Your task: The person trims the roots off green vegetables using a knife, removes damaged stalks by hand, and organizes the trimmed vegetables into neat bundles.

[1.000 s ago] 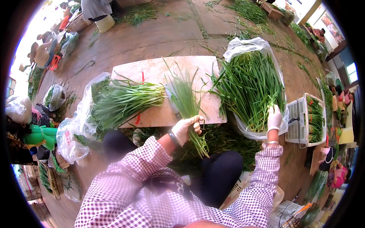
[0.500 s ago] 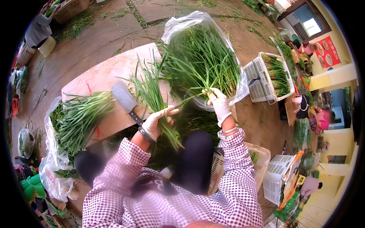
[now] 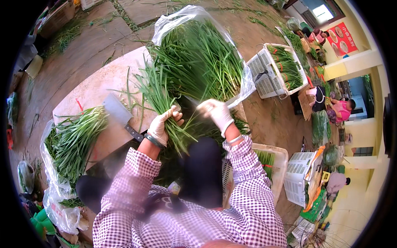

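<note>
My left hand (image 3: 160,127), in a pale thin glove, is closed around a loose bunch of garlic chives (image 3: 154,89). Their long green leaves slant up over the pinkish board (image 3: 97,84), and the other ends hang below the fist. My right hand (image 3: 216,113), gloved too, hovers to the right of that bunch at the near edge of a clear plastic bag (image 3: 248,82). Motion smears its fingers, so whether they hold anything is unclear. Inside the bag lies a big heap of garlic chives (image 3: 198,58). A cleaver (image 3: 117,109) lies flat on the board, left of my left hand.
More chives (image 3: 78,136) spread over the board's left end and a plastic bag (image 3: 51,182). A white crate (image 3: 264,78) of red-banded bundles stands right; another crate (image 3: 277,165) is by my right forearm. Further right are a white basket (image 3: 300,175) and people (image 3: 341,109).
My right hand has moved left from the bagged chives toward my left hand, and its fingers are now blurred. My left hand keeps its bunch. The whole view has shifted slightly.
</note>
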A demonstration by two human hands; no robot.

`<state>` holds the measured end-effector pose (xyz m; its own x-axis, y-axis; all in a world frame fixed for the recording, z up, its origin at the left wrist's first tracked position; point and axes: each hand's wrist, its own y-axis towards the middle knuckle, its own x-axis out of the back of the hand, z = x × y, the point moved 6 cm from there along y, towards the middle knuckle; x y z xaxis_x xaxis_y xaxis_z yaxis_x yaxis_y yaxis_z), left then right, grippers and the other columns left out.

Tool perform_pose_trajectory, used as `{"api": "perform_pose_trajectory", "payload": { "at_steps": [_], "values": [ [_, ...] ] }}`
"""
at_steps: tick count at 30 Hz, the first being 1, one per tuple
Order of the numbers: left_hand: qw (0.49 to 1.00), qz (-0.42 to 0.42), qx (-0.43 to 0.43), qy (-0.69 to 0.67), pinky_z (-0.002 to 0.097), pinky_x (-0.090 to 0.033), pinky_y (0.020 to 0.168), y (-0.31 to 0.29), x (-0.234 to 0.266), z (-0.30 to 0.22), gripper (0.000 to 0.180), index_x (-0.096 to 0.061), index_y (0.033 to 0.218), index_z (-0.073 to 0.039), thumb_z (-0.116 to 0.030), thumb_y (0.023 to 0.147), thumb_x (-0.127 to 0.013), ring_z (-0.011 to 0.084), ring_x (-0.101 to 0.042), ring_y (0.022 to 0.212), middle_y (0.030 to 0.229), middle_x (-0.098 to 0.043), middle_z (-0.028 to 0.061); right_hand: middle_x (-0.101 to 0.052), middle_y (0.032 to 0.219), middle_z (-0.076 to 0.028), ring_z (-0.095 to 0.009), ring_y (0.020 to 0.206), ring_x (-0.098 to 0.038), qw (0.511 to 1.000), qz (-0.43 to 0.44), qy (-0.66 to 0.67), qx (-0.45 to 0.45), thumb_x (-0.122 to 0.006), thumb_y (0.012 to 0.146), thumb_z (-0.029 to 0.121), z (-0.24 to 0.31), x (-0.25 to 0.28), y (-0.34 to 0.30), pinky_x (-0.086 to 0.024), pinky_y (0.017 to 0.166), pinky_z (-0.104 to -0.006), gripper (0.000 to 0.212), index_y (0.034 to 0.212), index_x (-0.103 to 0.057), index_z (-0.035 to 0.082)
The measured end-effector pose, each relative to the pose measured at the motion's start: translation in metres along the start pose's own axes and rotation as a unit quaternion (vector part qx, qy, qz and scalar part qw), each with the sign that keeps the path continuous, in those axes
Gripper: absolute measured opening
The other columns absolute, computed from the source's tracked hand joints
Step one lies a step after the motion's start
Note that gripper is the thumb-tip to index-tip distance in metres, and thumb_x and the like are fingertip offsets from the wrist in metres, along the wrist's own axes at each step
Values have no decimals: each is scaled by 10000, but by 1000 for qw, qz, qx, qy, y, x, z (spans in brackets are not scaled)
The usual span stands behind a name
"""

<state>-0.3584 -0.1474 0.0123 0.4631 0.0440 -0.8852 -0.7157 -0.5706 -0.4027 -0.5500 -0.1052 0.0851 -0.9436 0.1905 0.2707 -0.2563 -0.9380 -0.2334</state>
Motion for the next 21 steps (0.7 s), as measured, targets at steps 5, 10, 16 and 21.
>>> {"api": "perform_pose_trajectory", "payload": {
  "at_steps": [5, 10, 16, 21],
  "values": [
    [999, -40, 19, 2, 335, -519, 743, -11, 7, -2, 285, -527, 1150, -19, -175, 916, -571, 121, -555, 657, 781, -571, 2, -657, 697, -33, -114, 577, -560, 975, 36, -133, -174, -565, 900, 387, -68, 33, 2, -459, 562, -253, 367, 853, -702, 49],
    [999, -10, 51, -17, 288, -481, 626, -9, 10, 8, 292, -518, 1177, -4, -174, 940, -533, 96, -484, 596, 761, -540, -2, -652, 734, -44, -95, 583, -534, 928, 195, -14, -317, -502, 920, 511, -107, -24, -18, -445, 577, -228, 506, 942, -696, 44],
    [998, 0, 66, 1, 284, -507, 655, -11, 18, 14, 340, -523, 1188, -18, -180, 899, -594, 116, -555, 673, 848, -607, 21, -623, 817, 21, -23, 646, -493, 923, 172, 239, -247, -563, 942, 233, -105, -60, -1, -398, 568, -151, 205, 1037, -645, 70],
    [992, -53, 10, 118, 326, -517, 832, -6, 32, 15, 340, -582, 1152, -17, -206, 875, -638, 168, -618, 911, 1056, -639, 68, -637, 777, -4, -72, 678, -546, 974, 139, 112, -141, -647, 869, 168, -46, -54, 6, -444, 643, -214, 128, 910, -664, 48]
  ]
}}
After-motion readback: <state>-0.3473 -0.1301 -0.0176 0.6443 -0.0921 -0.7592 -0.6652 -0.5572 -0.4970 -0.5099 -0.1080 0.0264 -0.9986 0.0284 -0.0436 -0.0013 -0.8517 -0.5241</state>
